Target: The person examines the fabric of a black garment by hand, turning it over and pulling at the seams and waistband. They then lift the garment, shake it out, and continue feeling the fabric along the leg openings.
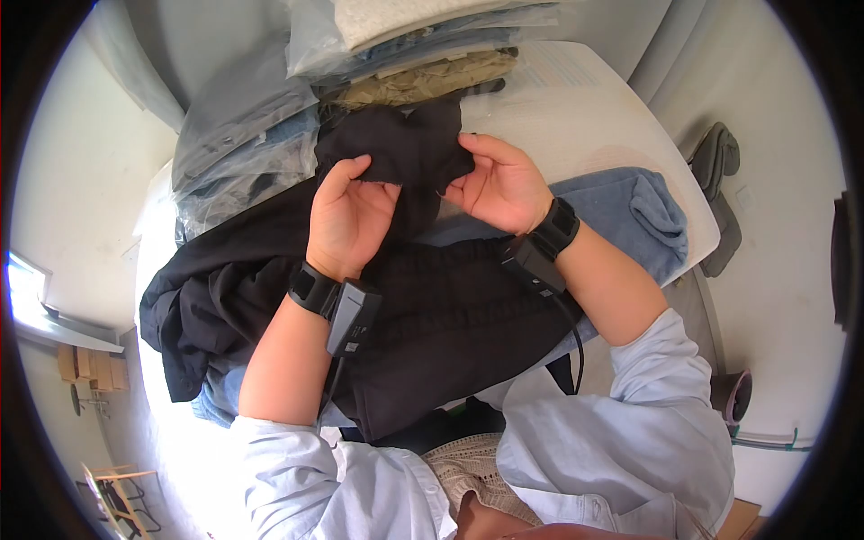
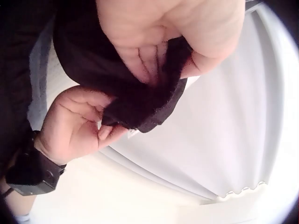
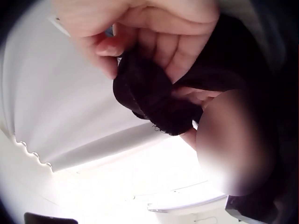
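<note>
A black garment [image 1: 441, 333] lies bunched across the bed's near side and the person's lap. Its raised end, a piece of black cloth [image 1: 396, 144], is stretched between both hands. My left hand [image 1: 351, 220] pinches its left side, thumb on top and fingers beneath. On the opposite side, my right hand [image 1: 504, 184] pinches the edge between thumb and fingers. The left wrist view shows the cloth edge [image 2: 145, 112] folded over and hanging between the two hands. Loose threads [image 3: 158, 127] stick out along that edge in the right wrist view.
Clear plastic bags of folded clothes [image 1: 243, 135] are stacked at the bed's far left, with an olive garment [image 1: 423, 79] beside them. A blue-grey fleece-like cloth [image 1: 630, 216] lies at right on the pale bed [image 1: 585, 99]. A curtain [image 2: 233, 107] hangs beyond.
</note>
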Available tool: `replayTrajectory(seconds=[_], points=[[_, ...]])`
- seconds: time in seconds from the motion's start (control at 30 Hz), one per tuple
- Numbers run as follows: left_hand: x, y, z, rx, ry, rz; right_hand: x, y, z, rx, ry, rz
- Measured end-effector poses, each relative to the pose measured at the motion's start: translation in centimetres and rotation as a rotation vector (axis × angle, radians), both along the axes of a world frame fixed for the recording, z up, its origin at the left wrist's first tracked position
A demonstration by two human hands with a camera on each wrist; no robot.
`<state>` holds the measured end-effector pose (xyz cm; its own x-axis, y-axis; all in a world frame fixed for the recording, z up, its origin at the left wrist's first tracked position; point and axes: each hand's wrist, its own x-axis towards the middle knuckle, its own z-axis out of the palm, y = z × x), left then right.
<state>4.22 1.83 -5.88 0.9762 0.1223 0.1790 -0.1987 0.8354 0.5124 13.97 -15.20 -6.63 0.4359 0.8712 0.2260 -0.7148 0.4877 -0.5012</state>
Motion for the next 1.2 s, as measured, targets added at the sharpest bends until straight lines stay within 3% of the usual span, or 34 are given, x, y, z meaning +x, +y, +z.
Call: replayTrajectory(seconds=[0.1, 0.17, 0.2, 0.27, 0.33, 0.37, 0.43, 0.57, 0.63, 0.77, 0.83, 0.87, 0.93, 0.97, 1.03, 1.1, 1.17, 1.2], points=[[-0.1, 0.2, -0.2, 0.008, -0.023, -0.002, -0.6, -0.2, 1.1, -0.194, 0.046, -0.061], [-0.1, 0.3, -0.2, -0.004, -0.042, -0.049, -0.1, -0.2, 0.1, -0.163, 0.130, 0.149], [-0.1, 0.1, -0.1, -0.025, 0.011, -0.003, -0.1, -0.2, 0.0, -0.162, 0.131, 0.148], [0.0, 0.2, -0.1, -0.046, 0.065, 0.044, -0.2, -0.1, 0.2, -0.182, 0.059, 0.044], [0.4, 0.7, -0.4, -0.048, 0.412, 0.336, -0.5, 0.1, 0.8, -0.149, 0.016, -0.058], [0.4, 0.9, -0.7, -0.048, 0.413, 0.336, -0.5, 0.2, 1.1, -0.115, -0.030, -0.161], [0.5, 1.2, -1.2, 0.020, 0.302, 0.372, 0.2, 0.2, 0.2, -0.079, -0.052, -0.186], [0.4, 0.9, -0.3, -0.079, 0.251, 0.327, 0.1, 0.0, 0.4, -0.029, -0.116, -0.264], [0.1, 1.3, -0.2, -0.111, 0.177, 0.152, -0.3, 0.0, 1.0, -0.045, -0.111, -0.284], [0.4, 0.2, 0.4, -0.066, 0.273, 0.197, -0.2, -0.1, 0.9, -0.074, -0.137, -0.301], [0.3, -0.7, 0.9, 0.039, 0.362, 0.477, -0.1, -0.2, 1.1, -0.100, -0.125, -0.354], [0.3, -0.4, 0.8, 0.040, 0.361, 0.477, 0.0, -0.2, 1.2, -0.127, -0.114, -0.405], [0.2, 0.5, 0.3, 0.207, 0.411, 0.844, 0.2, -0.8, 1.8, -0.102, -0.140, -0.419], [-0.1, 0.5, 0.9, 0.208, 0.411, 0.844, 0.3, -1.0, 2.1, -0.078, -0.167, -0.432], [-0.9, 0.4, 2.3, 0.425, 0.029, 0.993, 0.1, -1.0, 2.2, -0.139, -0.253, -0.433], [-1.6, 0.0, 3.6, 0.510, -0.089, 0.953, -0.3, -0.8, 2.3, -0.198, -0.338, -0.433], [-2.4, -1.6, 4.9, 0.822, 0.021, 0.676, -1.6, -0.6, 2.3, -0.442, -0.682, -0.226], [-2.4, -1.9, 4.8, 0.953, 0.073, 0.580, -2.6, -0.6, 2.8, -0.504, -0.731, -0.187]])
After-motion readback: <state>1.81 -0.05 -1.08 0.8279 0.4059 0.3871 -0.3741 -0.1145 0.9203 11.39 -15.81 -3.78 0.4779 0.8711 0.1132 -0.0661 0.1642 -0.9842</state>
